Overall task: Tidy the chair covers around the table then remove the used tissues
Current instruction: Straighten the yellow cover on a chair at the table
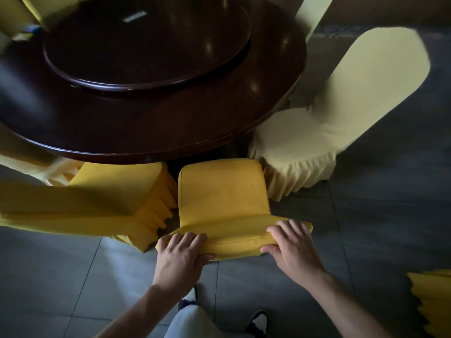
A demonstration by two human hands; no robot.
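Hands work the top edge of a yellow chair cover (223, 203) at lower centre of the frame, the chair pushed in at the dark round desk (219, 113). Left hand (181, 254) has its grip clamped on the cover's edge, fingers over the top, thumb underneath. Right hand (291, 247) grips the same edge likewise, forearms reaching up from the bottom. No tissues are plainly visible; the blurred upper left may hold something.
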